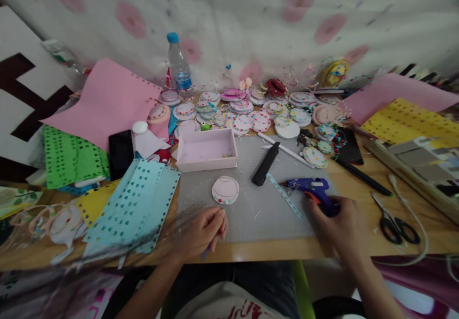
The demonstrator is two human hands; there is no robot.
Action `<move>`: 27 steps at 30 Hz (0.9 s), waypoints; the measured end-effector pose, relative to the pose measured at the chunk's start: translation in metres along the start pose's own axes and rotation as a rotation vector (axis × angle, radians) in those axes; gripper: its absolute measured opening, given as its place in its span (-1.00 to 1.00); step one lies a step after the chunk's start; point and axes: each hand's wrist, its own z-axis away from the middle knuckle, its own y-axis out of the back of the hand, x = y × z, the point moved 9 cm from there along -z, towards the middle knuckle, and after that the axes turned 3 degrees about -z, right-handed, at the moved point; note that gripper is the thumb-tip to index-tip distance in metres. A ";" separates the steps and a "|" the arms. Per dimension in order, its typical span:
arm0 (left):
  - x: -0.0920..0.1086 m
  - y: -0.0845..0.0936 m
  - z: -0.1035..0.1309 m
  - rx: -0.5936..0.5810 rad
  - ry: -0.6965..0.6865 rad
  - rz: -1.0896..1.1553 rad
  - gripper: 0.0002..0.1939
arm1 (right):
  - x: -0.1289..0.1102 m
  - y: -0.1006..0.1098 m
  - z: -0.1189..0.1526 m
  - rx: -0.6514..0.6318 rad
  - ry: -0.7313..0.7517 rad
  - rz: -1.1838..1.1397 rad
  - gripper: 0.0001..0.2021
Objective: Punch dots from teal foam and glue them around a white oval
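My right hand is wrapped round the handle of a blue glue gun, whose nozzle points left over the grey cutting mat. Near the mat's front edge, my left hand is closed in a pinch, with a thin purplish piece showing below its fingers. Just above that hand lies a round pale pink disc with a decorated rim. A narrow light-blue strip rests beside the glue gun's nozzle, below a black cutter.
A pink open box stands behind the disc, with many decorated discs and a water bottle farther back. Punched blue paper and a phone lie left. Scissors, a white cable and a black pen lie right.
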 end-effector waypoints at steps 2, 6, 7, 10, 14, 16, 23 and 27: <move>0.000 -0.001 -0.001 -0.004 0.003 -0.019 -0.57 | 0.000 0.007 -0.003 0.038 -0.049 -0.105 -0.51; 0.002 -0.002 -0.003 -0.012 0.021 -0.061 -0.56 | -0.039 0.012 0.006 0.072 0.013 -0.380 -0.48; 0.003 -0.003 -0.003 -0.011 0.026 -0.062 -0.55 | -0.055 0.003 0.011 -0.008 0.044 -0.423 -0.51; 0.005 -0.004 -0.003 -0.009 0.032 -0.074 -0.56 | -0.095 -0.022 0.029 -0.159 0.126 -0.529 -0.63; 0.006 -0.004 -0.002 -0.008 0.035 -0.084 -0.57 | -0.118 -0.042 0.043 -0.212 0.141 -0.586 -0.71; 0.005 -0.004 -0.002 -0.008 0.038 -0.078 -0.56 | -0.120 -0.046 0.045 -0.219 0.127 -0.592 -0.73; 0.004 -0.003 -0.002 -0.015 0.038 -0.062 -0.54 | -0.106 -0.049 0.051 -0.194 0.069 -0.534 -0.68; 0.006 -0.003 -0.002 -0.021 0.021 -0.051 -0.54 | -0.105 -0.048 0.051 -0.159 0.063 -0.540 -0.68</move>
